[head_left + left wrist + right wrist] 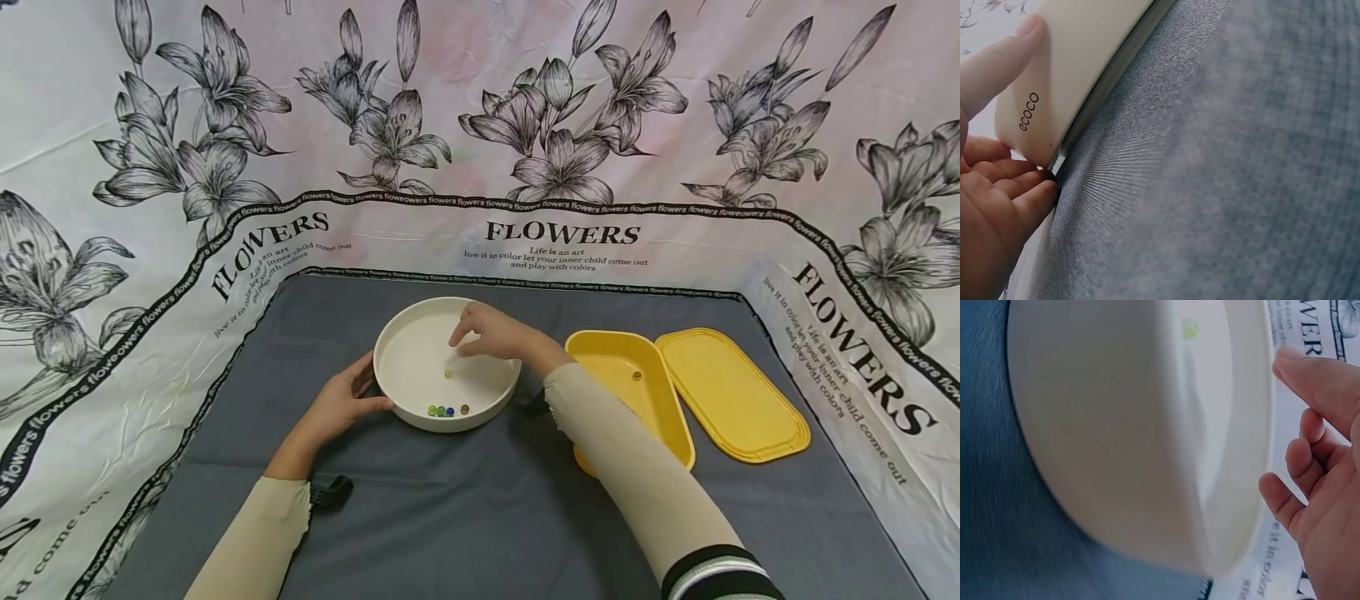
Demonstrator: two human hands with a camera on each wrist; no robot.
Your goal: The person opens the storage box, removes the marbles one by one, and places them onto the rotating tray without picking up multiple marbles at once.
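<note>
A round white dish (420, 333) stands on the grey cloth, with several small glass marbles (441, 412) lined up along its near side. A single yellowish marble (448, 374) lies farther in. My left hand (341, 406) grips the dish at its left side; the thumb presses the outer wall, marked "ecoco" in the left wrist view, and the fingers sit by its base. Over the far right part of the dish hovers my right hand (491, 332), fingers loosely bent, nothing visible between them. The right wrist view shows a green marble (1190, 329) inside the dish.
Right of the dish is a yellow box (607, 350) holding one brown marble (637, 376); the right sleeve crosses over it. A yellow lid (735, 392) lies flat beside the box. A flower-printed white border (555, 250) surrounds the grey cloth (450, 517).
</note>
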